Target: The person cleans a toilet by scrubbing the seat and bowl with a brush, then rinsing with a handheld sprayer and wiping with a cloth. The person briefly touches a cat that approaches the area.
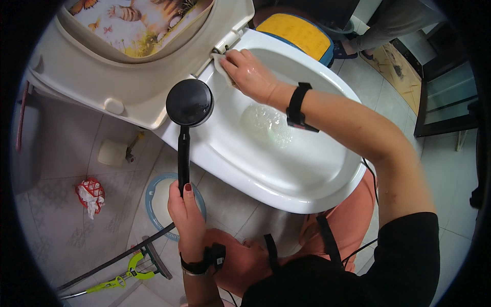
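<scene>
My left hand grips the handle of a black hand shower. Its round head is raised beside the rear rim of a white toilet bowl; I cannot make out any spray. At the back of the bowl, my right hand presses a pale, wet cloth or sponge against the rim near the seat hinge. Most of that cloth is hidden under the fingers. Foamy water lies in the bottom of the bowl. The raised toilet seat and the lid with a cat picture lean back at upper left.
The shower hose runs to the lower left above a green-handled sponge mop. A blue-rimmed basin sits on the floor. Beyond the bowl are a yellow-topped stool and another person's leg. A red basket holds crumpled tissue.
</scene>
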Motion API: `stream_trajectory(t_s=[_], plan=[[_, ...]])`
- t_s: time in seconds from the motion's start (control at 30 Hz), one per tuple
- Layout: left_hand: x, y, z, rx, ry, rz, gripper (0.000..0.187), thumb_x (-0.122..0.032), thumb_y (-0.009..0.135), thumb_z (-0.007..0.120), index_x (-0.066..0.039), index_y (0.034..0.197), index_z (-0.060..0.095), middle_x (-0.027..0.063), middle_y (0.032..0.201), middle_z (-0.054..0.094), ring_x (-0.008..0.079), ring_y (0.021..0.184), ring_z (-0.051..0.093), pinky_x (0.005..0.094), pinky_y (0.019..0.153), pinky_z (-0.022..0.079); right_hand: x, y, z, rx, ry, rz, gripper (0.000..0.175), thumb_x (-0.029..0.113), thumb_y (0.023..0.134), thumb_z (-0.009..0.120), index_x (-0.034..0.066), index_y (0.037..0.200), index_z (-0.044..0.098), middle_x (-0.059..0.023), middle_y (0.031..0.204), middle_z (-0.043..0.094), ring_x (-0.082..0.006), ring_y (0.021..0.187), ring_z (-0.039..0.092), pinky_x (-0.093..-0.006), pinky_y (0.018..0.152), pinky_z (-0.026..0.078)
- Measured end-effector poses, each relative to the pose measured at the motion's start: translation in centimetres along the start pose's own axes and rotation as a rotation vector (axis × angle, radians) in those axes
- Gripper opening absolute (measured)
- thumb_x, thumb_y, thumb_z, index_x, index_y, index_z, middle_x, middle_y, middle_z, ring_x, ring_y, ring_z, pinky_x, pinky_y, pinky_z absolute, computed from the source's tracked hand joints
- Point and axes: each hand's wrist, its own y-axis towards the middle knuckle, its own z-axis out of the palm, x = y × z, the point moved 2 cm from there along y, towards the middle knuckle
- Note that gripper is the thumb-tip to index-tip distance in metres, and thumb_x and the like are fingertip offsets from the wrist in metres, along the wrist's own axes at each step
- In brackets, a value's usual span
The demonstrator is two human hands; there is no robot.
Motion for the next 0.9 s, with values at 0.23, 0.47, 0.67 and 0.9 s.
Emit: stream_trajectory(t_s=[0.23, 0.47, 0.67, 0.9], plan=[[0.9, -0.6, -0.1, 0.001, -0.047, -0.018, 0.025, -0.02, 0.101, 0.048, 0.003, 0.105, 0.055, 0.0028, 0.076, 0.049, 0.0101, 0.067, 0.043, 0.0269, 0.06, 0.037, 0.5, 1.7, -0.5, 0.33, -0.2, -0.089, 0.03, 0.015, 0.087, 0.056, 0.0095, 0.114, 0.065, 0.0017, 0.132, 0.057, -0.0237, 0.099, 0.052, -0.0348, 0.088, 0.044], [0.2, 0.0, 0.0, -0.027, -0.016, -0.03, 0.022, -0.017, 0.1, 0.049, 0.003, 0.106, 0.056, 0.0074, 0.078, 0.054, 0.0158, 0.068, 0.049, 0.0308, 0.063, 0.041, 0.7, 2.1, -1.8, 0.407, -0.27, -0.163, 0.046, 0.012, 0.08, 0.064, 0.0153, 0.125, 0.062, 0.0082, 0.13, 0.057, -0.0209, 0.106, 0.049, -0.0328, 0.092, 0.038], [-1.6, 2.6, 2.7, -0.173, 0.429, 0.275, 0.021, -0.014, 0.092, 0.06, -0.001, 0.109, 0.058, 0.0136, 0.09, 0.059, 0.032, 0.083, 0.057, 0.0406, 0.074, 0.043, -0.6, 1.6, -2.7, 0.445, -0.354, -0.108, 0.052, 0.008, 0.076, 0.067, 0.0102, 0.128, 0.061, 0.0055, 0.132, 0.058, -0.0202, 0.102, 0.049, -0.0318, 0.089, 0.04], [-1.4, 3.1, 4.8, -0.098, 0.559, 0.341, 0.027, -0.015, 0.087, 0.067, -0.004, 0.11, 0.059, 0.0094, 0.095, 0.06, 0.0305, 0.093, 0.057, 0.0423, 0.081, 0.041, -3.4, -1.3, -5.4, 0.347, -0.214, -0.074, 0.045, 0.005, 0.078, 0.068, 0.0144, 0.122, 0.065, 0.001, 0.124, 0.063, -0.023, 0.107, 0.051, -0.035, 0.093, 0.042]])
